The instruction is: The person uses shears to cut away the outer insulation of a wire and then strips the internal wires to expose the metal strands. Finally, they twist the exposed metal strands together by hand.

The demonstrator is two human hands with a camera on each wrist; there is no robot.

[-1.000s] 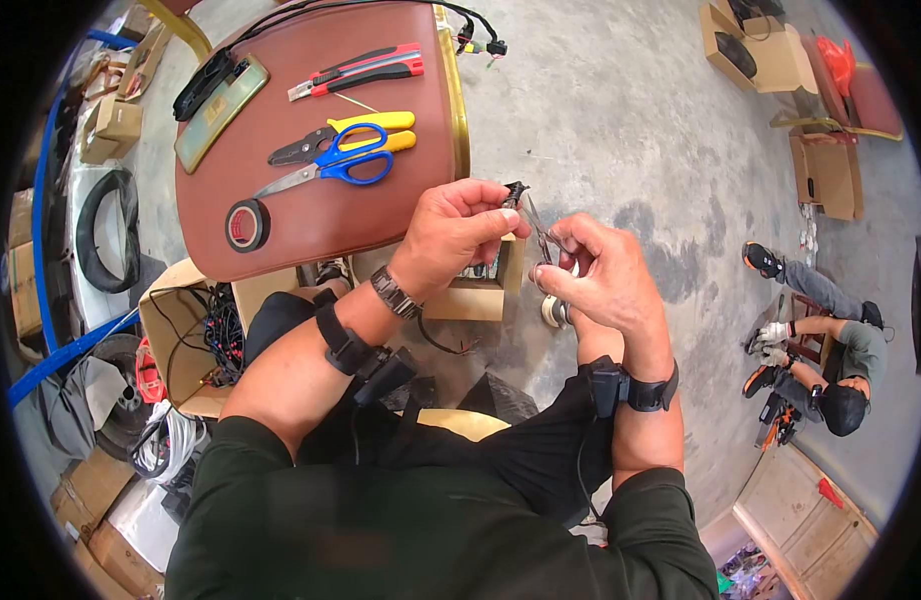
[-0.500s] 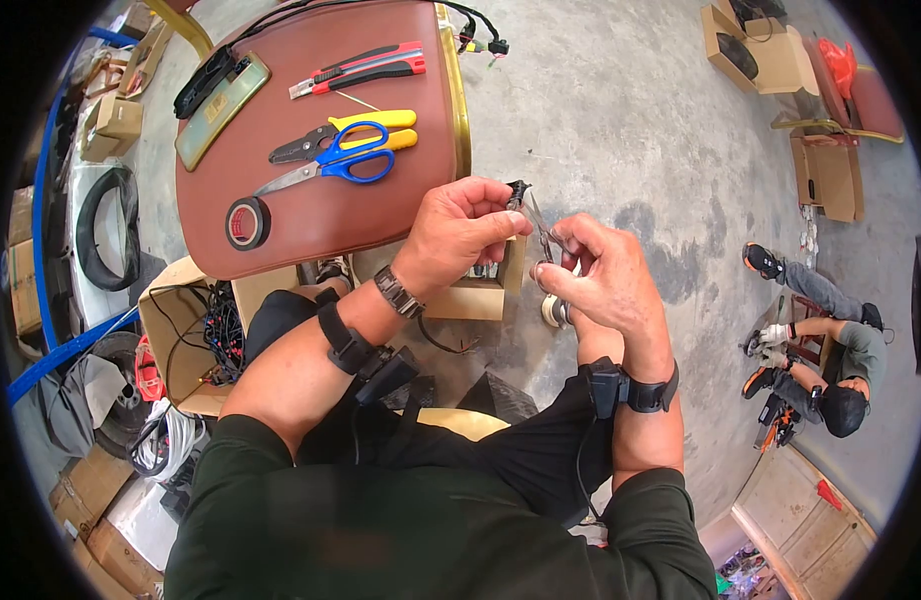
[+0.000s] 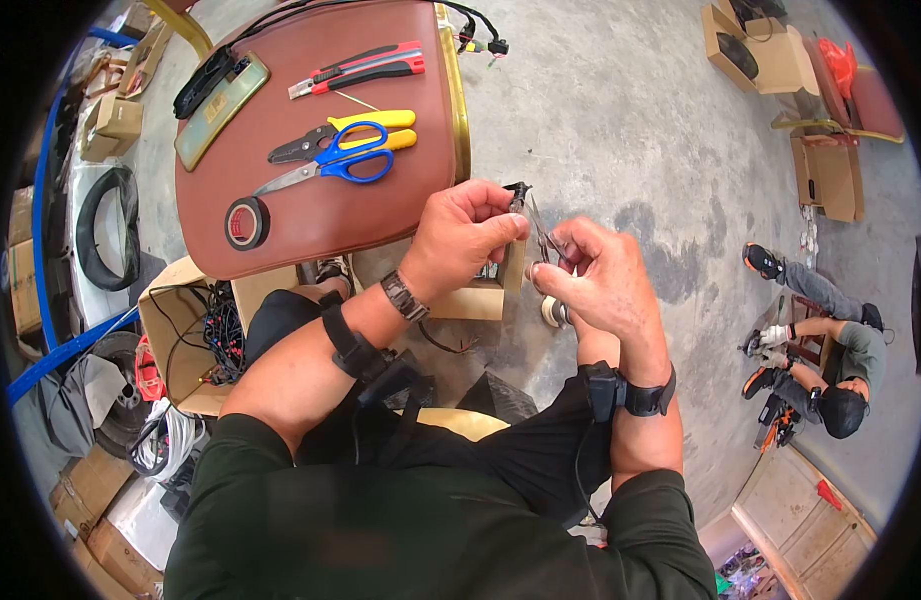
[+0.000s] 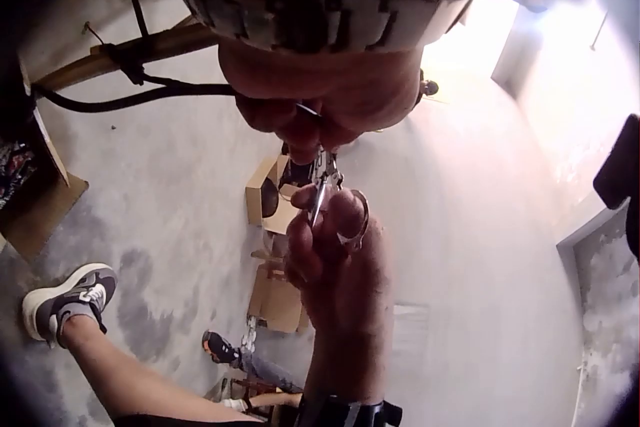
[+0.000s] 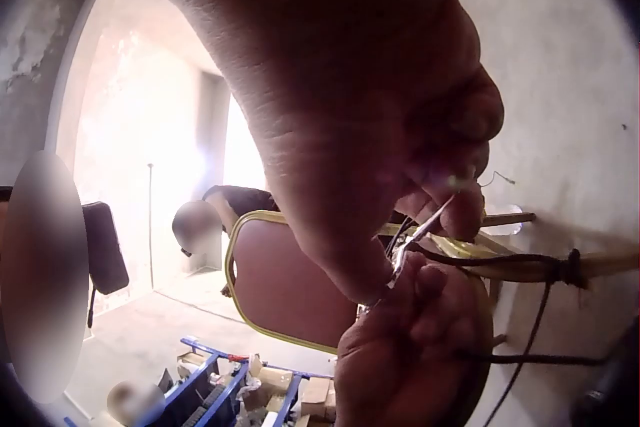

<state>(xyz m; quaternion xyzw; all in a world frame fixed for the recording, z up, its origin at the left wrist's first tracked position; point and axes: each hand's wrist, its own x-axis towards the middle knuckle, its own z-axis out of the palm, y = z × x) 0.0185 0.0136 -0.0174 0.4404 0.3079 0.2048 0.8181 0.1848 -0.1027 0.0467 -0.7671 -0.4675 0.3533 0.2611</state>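
My left hand (image 3: 466, 238) pinches a short black wire bundle (image 3: 520, 192), its dark end sticking out past the fingertips. My right hand (image 3: 609, 272) holds small metal scissors (image 3: 544, 238) between thumb and fingers, their thin tips close to that end. A silver loop (image 4: 362, 219) shows beside the right fingers in the left wrist view. There a black cable (image 4: 185, 92) runs into the left hand from the side. In the right wrist view both hands nearly meet, and the left fingers hide much of the bundle.
The brown chair seat (image 3: 311, 225) holds blue scissors (image 3: 356, 160), yellow-handled wire strippers (image 3: 396, 120), box cutters (image 3: 366, 70), black tape (image 3: 248, 222) and a phone (image 3: 221, 112). A carton of wires (image 3: 186, 350) stands left. Another person (image 3: 841, 350) sits at the right.
The left hand has turned and shifted slightly toward the right. The right hand has dropped a touch, with the metal scissors still at the bundle's end. The chair's things stay put.
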